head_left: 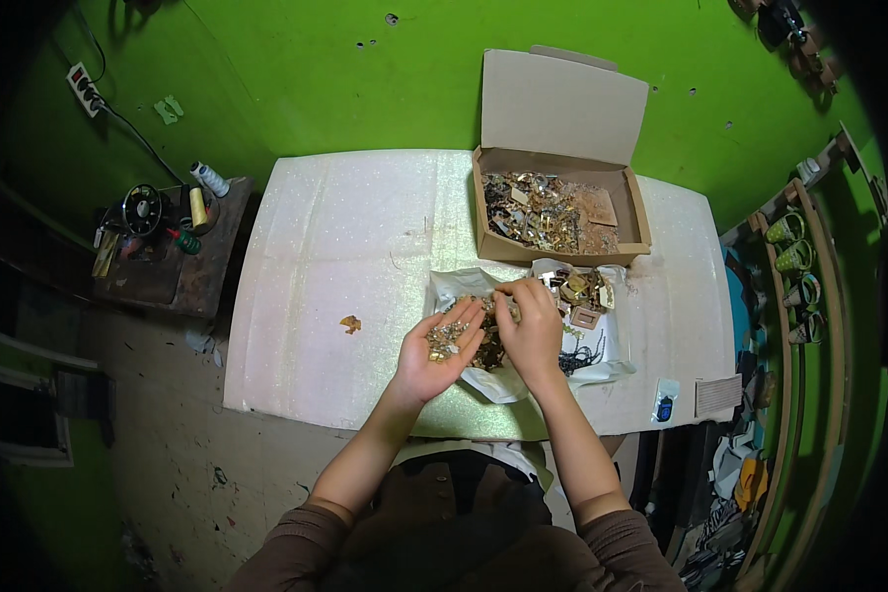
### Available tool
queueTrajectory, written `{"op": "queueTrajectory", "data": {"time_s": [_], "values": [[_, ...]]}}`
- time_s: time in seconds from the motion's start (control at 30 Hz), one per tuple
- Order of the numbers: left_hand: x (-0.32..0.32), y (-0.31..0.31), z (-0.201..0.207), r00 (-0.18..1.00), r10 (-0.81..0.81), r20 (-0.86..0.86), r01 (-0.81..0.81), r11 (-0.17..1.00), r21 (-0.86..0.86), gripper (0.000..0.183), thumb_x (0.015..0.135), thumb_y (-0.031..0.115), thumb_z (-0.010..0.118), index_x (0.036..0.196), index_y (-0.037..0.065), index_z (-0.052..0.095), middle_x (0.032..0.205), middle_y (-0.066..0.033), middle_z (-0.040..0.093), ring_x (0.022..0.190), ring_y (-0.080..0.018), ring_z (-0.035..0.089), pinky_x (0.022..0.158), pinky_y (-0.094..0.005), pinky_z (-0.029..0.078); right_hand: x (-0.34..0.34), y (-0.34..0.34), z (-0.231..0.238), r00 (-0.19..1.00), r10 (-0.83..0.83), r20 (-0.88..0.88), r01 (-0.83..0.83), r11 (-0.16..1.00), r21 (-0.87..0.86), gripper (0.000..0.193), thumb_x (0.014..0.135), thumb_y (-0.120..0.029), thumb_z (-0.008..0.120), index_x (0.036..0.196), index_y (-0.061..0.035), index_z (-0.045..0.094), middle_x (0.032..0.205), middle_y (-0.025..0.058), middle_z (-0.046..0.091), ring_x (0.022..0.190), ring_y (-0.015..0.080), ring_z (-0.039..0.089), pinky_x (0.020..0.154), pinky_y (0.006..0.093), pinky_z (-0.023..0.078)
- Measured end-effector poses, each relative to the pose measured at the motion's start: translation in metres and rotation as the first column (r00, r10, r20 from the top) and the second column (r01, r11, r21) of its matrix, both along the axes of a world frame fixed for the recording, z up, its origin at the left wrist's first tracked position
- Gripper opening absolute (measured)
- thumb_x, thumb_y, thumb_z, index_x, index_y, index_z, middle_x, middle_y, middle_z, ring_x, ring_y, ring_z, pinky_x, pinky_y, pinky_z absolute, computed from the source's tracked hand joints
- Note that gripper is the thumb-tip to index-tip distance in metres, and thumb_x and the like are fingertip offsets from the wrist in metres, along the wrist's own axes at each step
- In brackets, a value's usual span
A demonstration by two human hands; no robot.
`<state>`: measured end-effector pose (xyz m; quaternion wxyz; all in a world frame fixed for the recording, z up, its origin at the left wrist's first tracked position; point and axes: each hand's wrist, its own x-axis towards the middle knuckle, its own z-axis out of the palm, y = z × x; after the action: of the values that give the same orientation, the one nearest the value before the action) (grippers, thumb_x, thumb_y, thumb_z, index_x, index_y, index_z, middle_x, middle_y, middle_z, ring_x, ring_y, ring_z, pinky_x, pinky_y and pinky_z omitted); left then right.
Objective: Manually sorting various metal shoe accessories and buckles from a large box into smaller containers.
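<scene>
- Tabletop (316, 257): pale, glittery sheet cover with a slight sheen; back edge close to the green wall (365, 89), which has a few small holes.
- Left of it, a dark side table (153, 281) carries a black wheel (142, 209), a white spool (210, 180) and a yellow spool (198, 207); power strip (85, 91) on the wall above.
- Right side: wooden rack (827, 326) with green strap-like pieces (791, 257) hung along it. Floor (187, 444) is light, littered with scraps.
- Room to move: widest on the tabletop's left half, just one orange-brown scrap (350, 324) there. Tight on the right: box and trays packed close together.
- Front right corner: small clear packet (665, 400) and a grey card (717, 396) near the edge.
- Left hand (442, 357): palm up, grip loosely cupped and open, small shiny metal pieces (442, 339) heaped in it.
- Right hand (533, 331): just beside it over the left white tray (503, 393), fingertips curled close; can't tell if that grip has anything.
- Left tray: crinkled white lining, more small dark-gold bits. Right white tray (617, 345): metal buckles (577, 291), tangled black cord or chain (582, 357).
- Behind: brown cardboard box (562, 255), lid up, mixed gold and silver hardware (533, 212) plus a flat brown piece (594, 205).
</scene>
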<state>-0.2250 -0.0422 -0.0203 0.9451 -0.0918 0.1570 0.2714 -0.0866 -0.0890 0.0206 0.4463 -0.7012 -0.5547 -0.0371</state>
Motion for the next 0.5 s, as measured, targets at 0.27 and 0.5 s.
{"op": "queueTrajectory", "data": {"time_s": [0.27,0.5], "values": [[0.002,0.001,0.000,0.996,0.067,-0.061,-0.062,0.995,0.080,0.043,0.089,0.018,0.024,0.126,-0.003,0.032,0.129,-0.0138,0.036,0.122,-0.0232,0.032,0.103,-0.0365,0.022,-0.017,-0.015,0.004,0.904,0.407,-0.127,-0.426,0.842,-0.331,0.014,0.072,-0.016,0.059,0.082,-0.0059,0.060,0.082,0.0097,0.056,0.081,0.0263,0.054,0.072,0.0377,0.042],[0.002,0.001,-0.006,0.995,0.083,-0.051,-0.080,0.995,0.059,0.045,0.089,0.020,0.022,0.127,-0.002,0.030,0.131,-0.0128,0.035,0.123,-0.0227,0.030,0.103,-0.0357,0.021,-0.017,-0.016,-0.007,0.896,0.361,-0.259,-0.423,0.869,-0.256,0.011,0.071,-0.012,0.058,0.079,-0.0047,0.060,0.076,0.0119,0.058,0.074,0.0282,0.055,0.068,0.0354,0.044]]}}
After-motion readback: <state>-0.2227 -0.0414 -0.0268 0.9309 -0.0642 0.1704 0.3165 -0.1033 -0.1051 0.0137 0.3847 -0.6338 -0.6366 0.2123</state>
